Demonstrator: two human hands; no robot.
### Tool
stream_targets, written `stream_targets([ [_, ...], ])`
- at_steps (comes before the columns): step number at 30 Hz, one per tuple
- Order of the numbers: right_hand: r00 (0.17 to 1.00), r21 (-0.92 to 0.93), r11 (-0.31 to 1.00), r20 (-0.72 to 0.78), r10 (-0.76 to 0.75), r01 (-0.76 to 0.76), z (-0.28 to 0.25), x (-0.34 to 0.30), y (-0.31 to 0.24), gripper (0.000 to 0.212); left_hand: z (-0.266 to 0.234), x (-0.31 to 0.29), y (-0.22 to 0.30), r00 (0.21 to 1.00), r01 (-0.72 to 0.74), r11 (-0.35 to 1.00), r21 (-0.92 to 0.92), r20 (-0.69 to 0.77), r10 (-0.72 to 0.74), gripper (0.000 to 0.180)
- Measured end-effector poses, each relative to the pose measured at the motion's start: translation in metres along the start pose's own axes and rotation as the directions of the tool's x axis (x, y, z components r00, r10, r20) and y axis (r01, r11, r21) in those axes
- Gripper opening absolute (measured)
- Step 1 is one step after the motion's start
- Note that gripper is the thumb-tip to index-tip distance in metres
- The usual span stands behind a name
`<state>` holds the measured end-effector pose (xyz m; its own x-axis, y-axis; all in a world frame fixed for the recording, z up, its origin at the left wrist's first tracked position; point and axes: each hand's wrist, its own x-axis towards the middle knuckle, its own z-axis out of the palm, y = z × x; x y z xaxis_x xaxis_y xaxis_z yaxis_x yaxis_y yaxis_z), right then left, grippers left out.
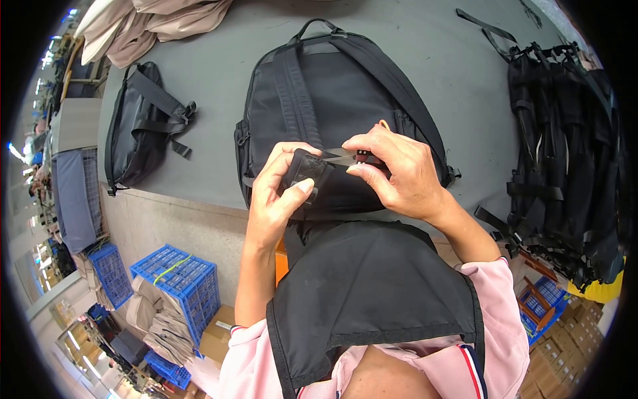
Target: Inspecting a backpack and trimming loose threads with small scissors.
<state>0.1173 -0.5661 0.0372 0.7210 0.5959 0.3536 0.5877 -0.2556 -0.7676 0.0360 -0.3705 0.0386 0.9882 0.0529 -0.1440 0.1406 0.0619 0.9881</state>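
A black backpack (349, 86) lies on the grey table with its shoulder straps upward and its top handle pointing away from me. Over its lower part, my left hand (271, 183) is closed on a folded end of black strap (310, 170), the thumb pressing on top. My right hand (407, 169) pinches a pair of thread snips (363, 157) between thumb and fingers. Their thin metal blades point left and reach the strap's edge; whether they touch it I cannot tell. Most of the handle is hidden by my fingers.
A smaller black bag (143, 126) lies to the left on the grey table (219, 133). Beige fabric pieces (159, 23) are heaped at the far left. Several black straps with buckles (558, 133) hang together at the right. Blue crates (183, 279) stand below the table's left side.
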Motion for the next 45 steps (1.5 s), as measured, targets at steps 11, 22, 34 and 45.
stream_targets([
  [11, 0.985, -0.099, 0.983, 0.093, -0.146, 0.155, -0.002, 0.006, 0.004, 0.028, -0.006, 0.002, 0.0, 0.998, -0.048, 0.997, 0.065, 0.041, 0.045, 0.032],
  [22, 0.893, 0.797, 0.438, 0.266, 0.364, -0.416, 0.024, -0.005, 0.008, 0.019, -0.003, 0.003, -0.005, 0.997, -0.07, 0.998, -0.004, 0.045, 0.07, 0.03],
  [34, 0.977, 0.044, 0.995, -0.194, 0.093, -0.086, 0.009, -0.019, 0.002, 0.023, 0.006, 0.005, -0.007, 0.995, -0.103, 0.995, 0.015, 0.003, 0.103, 0.026],
  [45, 0.968, -0.085, 0.996, -0.25, -0.017, -0.005, 0.023, -0.016, 0.003, 0.026, 0.013, 0.005, -0.008, 0.993, -0.113, 0.983, 0.142, -0.009, 0.116, 0.025],
])
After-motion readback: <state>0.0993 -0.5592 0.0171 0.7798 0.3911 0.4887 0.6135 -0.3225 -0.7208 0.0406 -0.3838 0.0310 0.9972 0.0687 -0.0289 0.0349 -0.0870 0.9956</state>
